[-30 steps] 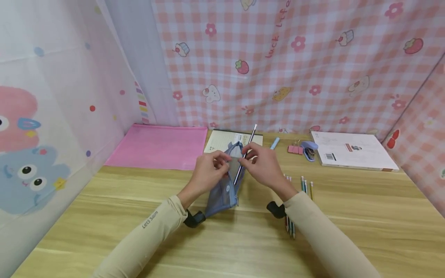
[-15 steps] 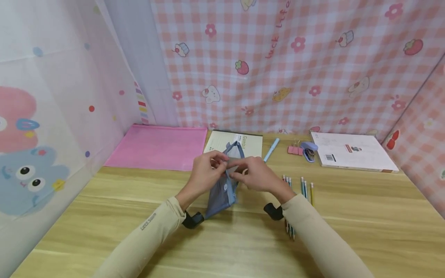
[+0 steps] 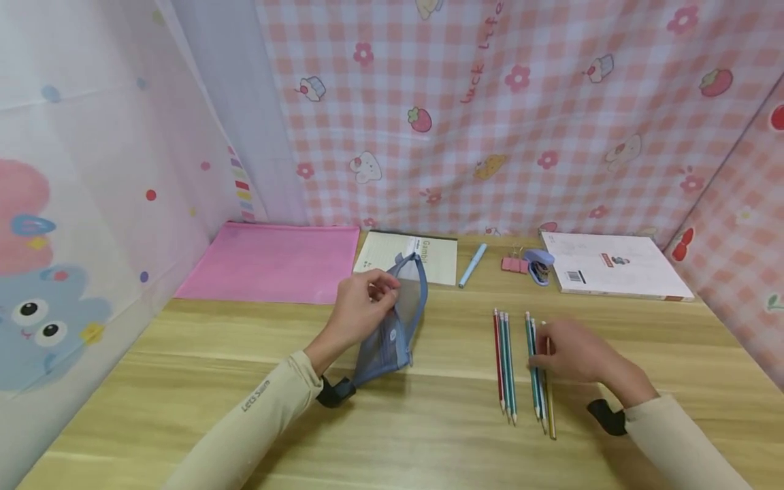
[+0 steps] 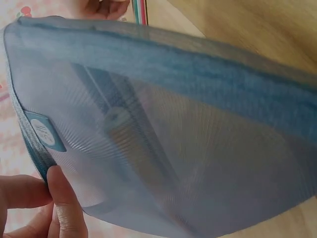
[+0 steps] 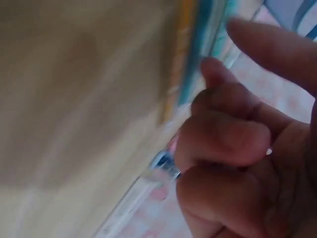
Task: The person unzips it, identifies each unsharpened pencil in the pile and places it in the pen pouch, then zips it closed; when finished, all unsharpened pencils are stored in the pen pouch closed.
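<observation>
My left hand (image 3: 360,306) pinches the edge of a blue-grey mesh pencil pouch (image 3: 376,347) between thumb and fingers. The pouch stands tilted with its zip mouth spread. Through the mesh (image 4: 223,168) in the left wrist view, a few long items show dimly inside. My right hand (image 3: 578,354), blurred, hovers close over a group of pencils, two teal-toned ones (image 3: 535,391) and a yellow one (image 3: 551,412). In the right wrist view its thumb and index finger stand apart beside the pencils, with nothing between them. Another group, red and teal pencils (image 3: 505,367), lies to the left.
Along the back lie a pink folder (image 3: 269,262), a Gambit notepad (image 3: 441,262), a light blue pen (image 3: 473,265), pink binder clips (image 3: 514,265), a purple stapler-like item (image 3: 540,258) and a white boxed pad or book (image 3: 637,272). Patterned cloth walls surround the wooden table.
A dark pencil held upright at the pouch mouth has gone out of sight at the pouch. My right hand has moved right to the pencils; the left still holds the pouch.
</observation>
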A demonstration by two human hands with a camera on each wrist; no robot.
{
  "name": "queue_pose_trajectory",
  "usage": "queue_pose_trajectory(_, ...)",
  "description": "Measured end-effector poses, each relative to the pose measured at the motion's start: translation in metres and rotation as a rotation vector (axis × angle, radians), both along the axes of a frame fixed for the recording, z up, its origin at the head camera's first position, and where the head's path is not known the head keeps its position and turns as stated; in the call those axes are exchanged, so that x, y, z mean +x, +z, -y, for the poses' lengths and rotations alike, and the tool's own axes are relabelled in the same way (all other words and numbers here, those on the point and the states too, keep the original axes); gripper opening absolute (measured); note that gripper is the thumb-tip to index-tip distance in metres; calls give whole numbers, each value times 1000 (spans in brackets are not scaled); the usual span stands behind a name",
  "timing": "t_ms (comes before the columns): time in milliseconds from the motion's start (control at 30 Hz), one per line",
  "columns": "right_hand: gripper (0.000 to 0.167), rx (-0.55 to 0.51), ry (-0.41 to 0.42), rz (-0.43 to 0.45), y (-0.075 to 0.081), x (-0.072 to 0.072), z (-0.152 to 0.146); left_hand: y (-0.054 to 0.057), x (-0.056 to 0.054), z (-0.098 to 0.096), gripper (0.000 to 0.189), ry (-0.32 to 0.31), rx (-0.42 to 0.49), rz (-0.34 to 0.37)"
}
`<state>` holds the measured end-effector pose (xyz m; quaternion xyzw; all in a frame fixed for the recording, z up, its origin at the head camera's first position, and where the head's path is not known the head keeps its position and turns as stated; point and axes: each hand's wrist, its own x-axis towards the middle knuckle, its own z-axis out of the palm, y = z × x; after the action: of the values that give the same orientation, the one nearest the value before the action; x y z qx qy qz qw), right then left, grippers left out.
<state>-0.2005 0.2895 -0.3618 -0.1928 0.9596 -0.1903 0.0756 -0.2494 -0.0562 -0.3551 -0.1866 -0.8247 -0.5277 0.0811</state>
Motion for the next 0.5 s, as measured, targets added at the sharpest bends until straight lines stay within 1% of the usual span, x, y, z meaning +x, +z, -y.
queue_pose_trajectory(100, 14, -41, -14, 4, -10, 6, -16, 1, 1, 3, 11, 4, -2, 2)
queue_pose_trajectory(167, 13, -75, 4, -8, -14, 7, -21, 2, 1, 4, 11, 8, -8, -5)
queue_pose_trajectory(233, 14, -93, 23, -15, -17, 8, -21, 3, 1, 5, 11, 9, -11, -10)
queue_pose_trajectory(367, 18, -127, 26, -6, -21, 9, -17, 1, 1, 5, 11, 2, -6, -3)
queue_pose_trajectory(500, 19, -129, 29, 15, -24, 8, -14, -1, 0, 4, 11, 0, -1, 12)
